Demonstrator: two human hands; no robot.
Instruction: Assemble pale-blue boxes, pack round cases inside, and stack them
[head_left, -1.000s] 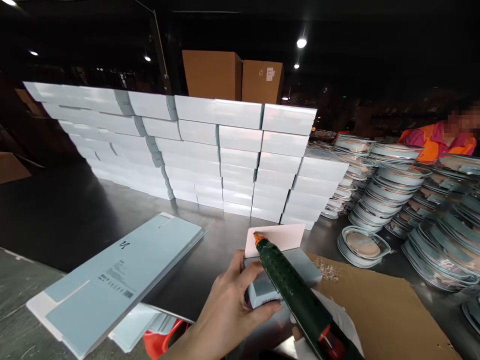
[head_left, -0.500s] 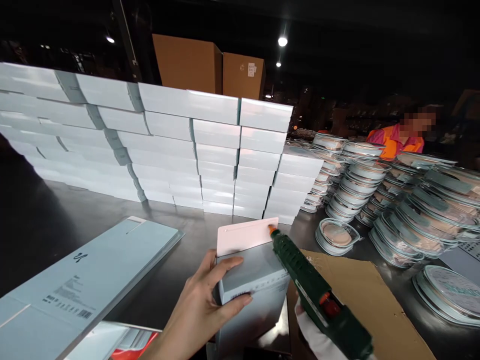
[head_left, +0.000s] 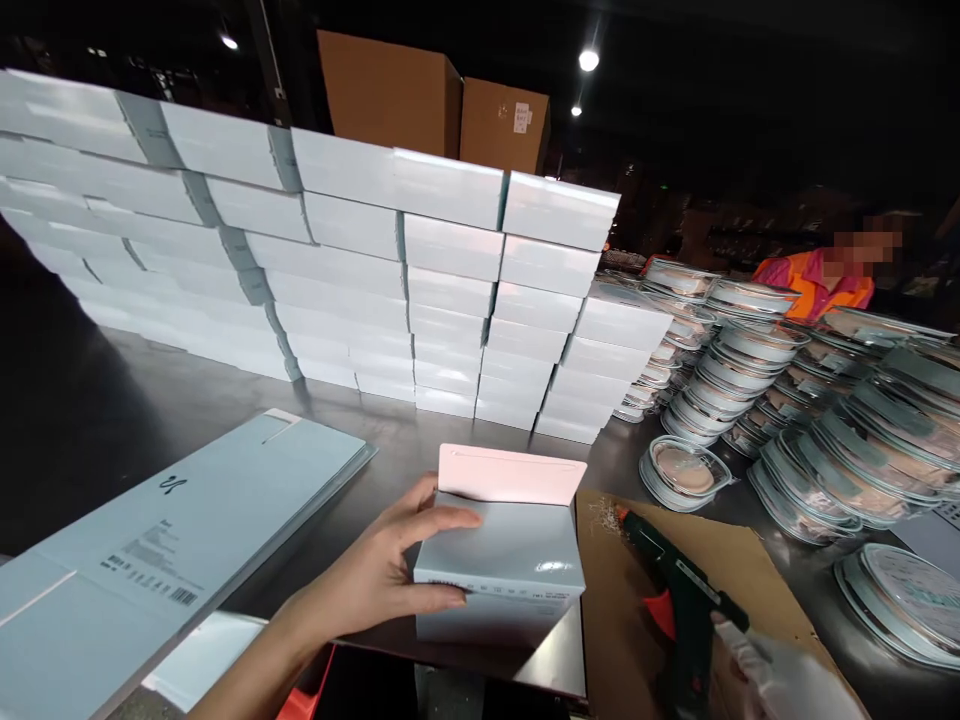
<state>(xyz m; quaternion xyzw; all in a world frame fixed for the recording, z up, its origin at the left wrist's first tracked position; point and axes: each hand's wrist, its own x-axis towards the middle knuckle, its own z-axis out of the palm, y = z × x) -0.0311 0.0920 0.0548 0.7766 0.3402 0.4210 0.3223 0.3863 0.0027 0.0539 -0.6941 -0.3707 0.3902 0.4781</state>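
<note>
Left hand (head_left: 390, 578) on box (head_left: 501, 552) edge; gun (head_left: 679, 592) seemingly apart

The hot-glue gun (head_left: 679, 590) has come off the pale blue box (head_left: 499, 555). A second ago its orange nozzle was at the left end of the raised white flap (head_left: 510, 474); half a second ago it had reached the right end. Now the gun is down on the brown cardboard sheet (head_left: 750, 570) just right of the box, nozzle pointing away from the person and clear of the flap. The gloved right hand (head_left: 772, 675) has dropped with it and grips the rear of the gun at the lower right. With the gun gone, the box top shows whole under the left hand (head_left: 375, 580).
</note>
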